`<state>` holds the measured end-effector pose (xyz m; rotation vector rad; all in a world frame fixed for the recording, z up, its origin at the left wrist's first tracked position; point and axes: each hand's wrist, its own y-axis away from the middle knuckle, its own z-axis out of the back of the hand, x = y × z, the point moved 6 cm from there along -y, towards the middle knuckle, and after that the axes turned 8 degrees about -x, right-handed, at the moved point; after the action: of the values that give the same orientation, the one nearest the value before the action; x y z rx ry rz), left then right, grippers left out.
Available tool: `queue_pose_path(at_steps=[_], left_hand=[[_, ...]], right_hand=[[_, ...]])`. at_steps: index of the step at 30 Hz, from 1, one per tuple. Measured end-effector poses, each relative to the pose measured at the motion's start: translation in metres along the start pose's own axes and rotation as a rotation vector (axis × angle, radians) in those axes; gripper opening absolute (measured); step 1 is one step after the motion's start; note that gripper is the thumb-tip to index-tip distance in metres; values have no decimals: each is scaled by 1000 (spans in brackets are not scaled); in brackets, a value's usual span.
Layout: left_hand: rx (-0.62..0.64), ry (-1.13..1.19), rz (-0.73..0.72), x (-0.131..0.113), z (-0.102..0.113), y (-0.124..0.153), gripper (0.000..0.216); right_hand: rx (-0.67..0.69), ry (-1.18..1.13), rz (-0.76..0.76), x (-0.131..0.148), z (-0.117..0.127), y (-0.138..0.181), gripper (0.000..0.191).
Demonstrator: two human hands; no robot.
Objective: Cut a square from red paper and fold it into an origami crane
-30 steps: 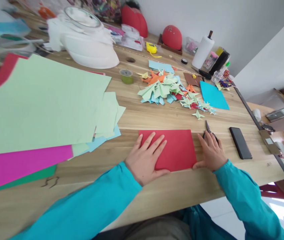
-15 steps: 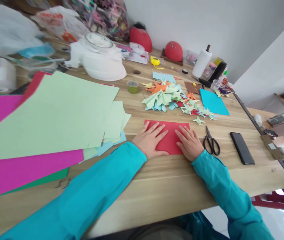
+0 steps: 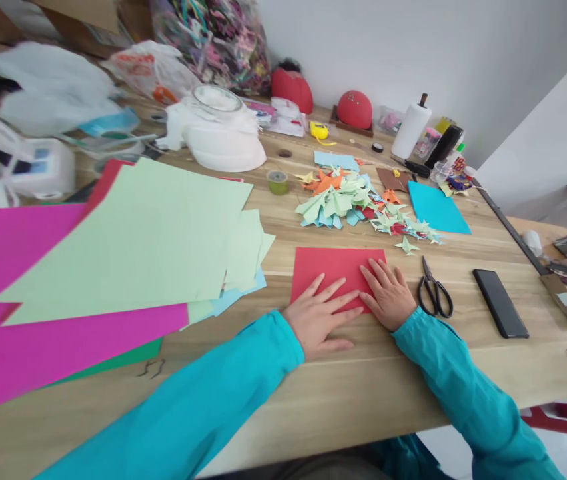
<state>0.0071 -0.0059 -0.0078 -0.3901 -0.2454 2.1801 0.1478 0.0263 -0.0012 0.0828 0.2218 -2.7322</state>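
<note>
Your left hand [image 3: 320,323] has slid nearer to you over the red paper [image 3: 313,263] since half a second ago; its fingers are spread across the near edge, the thumb out on the table [image 3: 253,393]. Your right hand [image 3: 390,293] rests on the sheet's right part, fingers slightly apart, pinching nothing that shows. That sheet lies on the table under both hands, which hide whether its near edge is folded; uneven pressure could skew it. Just beyond the right hand lie the scissors [image 3: 433,288], which an outward swing might knock. Farther off, the loose folded pieces [image 3: 336,200] could scatter if brushed.
</note>
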Motion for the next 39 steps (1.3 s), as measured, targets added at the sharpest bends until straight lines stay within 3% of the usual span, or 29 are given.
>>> queue_pose_path(at_steps=[8, 14, 22, 27, 30, 34, 37, 39], left_hand=[[-32, -61, 59, 7, 17, 29, 46], [-167, -136, 82, 10, 33, 51, 38], [-212, -232, 110, 19, 61, 72, 36], [-328, -460, 30, 6, 74, 52, 36], [-323, -471, -105, -10, 61, 21, 23], [-296, -437, -169, -17, 32, -11, 16], [-267, -462, -199, -15, 20, -17, 19], [-304, -482, -204, -14, 21, -16, 20]], right_hand=[[8, -13, -22, 0, 0, 1, 57], [7, -33, -30, 0, 0, 1, 57], [-15, -47, -29, -1, -3, 2, 58], [-16, -59, -33, -2, -4, 1, 56], [-27, -75, -38, -2, -4, 1, 54], [-90, -131, -24, -4, -1, 3, 52], [-215, -184, 117, 4, 6, 6, 54], [-318, -207, 276, 16, 13, 8, 42]])
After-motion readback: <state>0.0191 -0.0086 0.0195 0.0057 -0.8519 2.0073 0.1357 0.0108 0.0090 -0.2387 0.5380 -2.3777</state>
